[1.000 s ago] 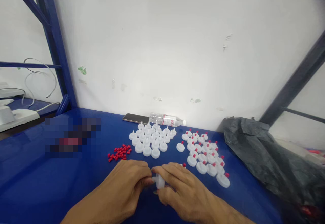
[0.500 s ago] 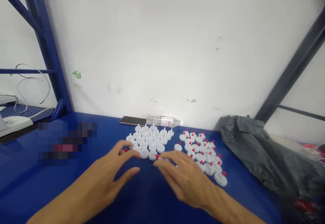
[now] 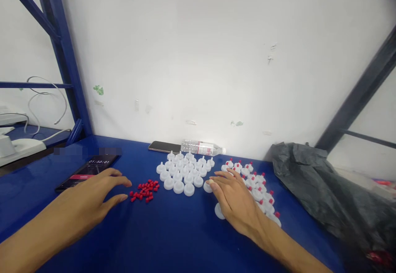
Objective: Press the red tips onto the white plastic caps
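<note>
My left hand (image 3: pixel 100 194) hovers at the left, thumb and fingers apart and nothing between them. Just right of its fingertips lies a loose pile of small red caps (image 3: pixel 144 191). White round lids with thin upright spouts (image 3: pixel 178 187) stand grouped in the middle. My right hand (image 3: pixel 233 198) reaches over the right-hand group with its fingers stretched out. By its thumb sits a white lid (image 3: pixel 208 187), partly covered; another white lid (image 3: pixel 219 211) shows below the hand. Lids with red-tipped spouts (image 3: pixel 260 187) are grouped around and behind this hand, some of them hidden.
A phone with a lit timer (image 3: pixel 93 165) lies behind my left hand. A dark phone (image 3: pixel 164 147) and a clear plastic bottle (image 3: pixel 202 147) lie along the wall. A black plastic bag (image 3: pixel 312 182) spreads over the right side. Blue posts (image 3: pixel 69 58) rise at the left.
My left hand has moved left, away from the white lids, uncovering the red caps. My right hand has moved right, from the middle lids to the red-tipped group. The view has shifted slightly.
</note>
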Tool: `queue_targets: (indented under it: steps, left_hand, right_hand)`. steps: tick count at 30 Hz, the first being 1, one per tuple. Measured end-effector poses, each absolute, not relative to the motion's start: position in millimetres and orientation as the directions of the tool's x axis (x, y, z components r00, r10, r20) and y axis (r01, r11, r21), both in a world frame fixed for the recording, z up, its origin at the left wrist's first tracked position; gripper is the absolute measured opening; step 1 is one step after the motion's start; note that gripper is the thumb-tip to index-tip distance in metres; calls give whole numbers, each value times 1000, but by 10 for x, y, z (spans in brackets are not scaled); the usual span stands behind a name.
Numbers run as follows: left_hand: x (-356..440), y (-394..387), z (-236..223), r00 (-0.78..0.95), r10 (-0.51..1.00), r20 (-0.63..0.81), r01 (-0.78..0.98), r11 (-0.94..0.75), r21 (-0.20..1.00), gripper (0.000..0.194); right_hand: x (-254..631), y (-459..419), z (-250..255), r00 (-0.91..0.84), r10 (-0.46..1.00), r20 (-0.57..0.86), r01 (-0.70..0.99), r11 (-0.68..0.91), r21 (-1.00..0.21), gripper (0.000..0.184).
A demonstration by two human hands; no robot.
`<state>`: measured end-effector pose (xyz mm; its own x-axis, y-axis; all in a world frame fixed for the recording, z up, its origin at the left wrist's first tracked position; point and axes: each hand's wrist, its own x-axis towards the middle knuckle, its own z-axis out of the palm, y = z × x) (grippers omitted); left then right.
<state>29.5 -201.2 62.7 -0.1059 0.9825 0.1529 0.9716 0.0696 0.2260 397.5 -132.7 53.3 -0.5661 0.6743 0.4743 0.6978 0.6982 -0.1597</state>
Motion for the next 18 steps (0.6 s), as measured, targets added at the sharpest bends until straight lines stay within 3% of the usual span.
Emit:
queue_targets:
  steps: [4,11,15,18]
  left_hand:
    - [348,-1945,551,-141,988,67,974,126,188,53]
    - [355,-1815,408,-139,989,54,976,128,178,43]
    - [403,-1809,418,-127,990,60,979,116,165,36]
    - [446,-1829,432,-72,993,92,977,52,207,26]
  right_hand:
    - [3985,-1360,562,-535,676,507,722,677,-142,39]
    - [3998,-1424,605,-459,586,668,676,718,-165,32]
    - [3962,-1483,634,-565,461,685,572,817,-78,24]
    - [3893,-1538,629,-696,416,585,524,851,19,26]
